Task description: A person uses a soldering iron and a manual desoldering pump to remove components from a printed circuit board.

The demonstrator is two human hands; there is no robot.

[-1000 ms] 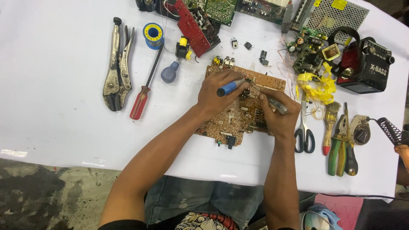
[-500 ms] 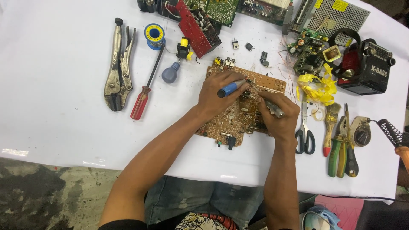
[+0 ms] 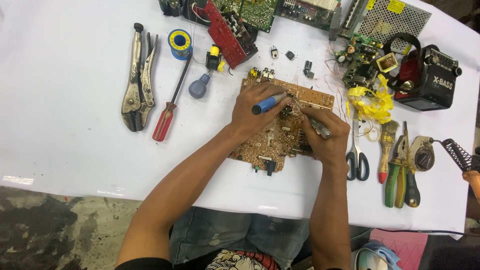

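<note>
A brown circuit board [image 3: 272, 142] lies on the white table [image 3: 60, 150] in front of me. My left hand [image 3: 257, 112] rests on the board and grips a blue-handled tool [image 3: 267, 103] whose tip points at the board's middle. My right hand [image 3: 327, 137] grips a slim grey metal tool [image 3: 320, 128], its tip meeting the same spot on the board. Both hands cover much of the board's centre.
Locking pliers [image 3: 139, 85], a red screwdriver [image 3: 167, 112] and a blue solder spool [image 3: 179, 43] lie left. Scissors [image 3: 356, 150], a brush [image 3: 386, 145], green-handled pliers [image 3: 400, 175], a yellow wire tangle [image 3: 372, 102] and a black-and-red radio [image 3: 430, 80] lie right. More boards [image 3: 235, 22] sit at the back.
Both hands stay on the board with only slight shifts of the tool tips; nothing else has moved.
</note>
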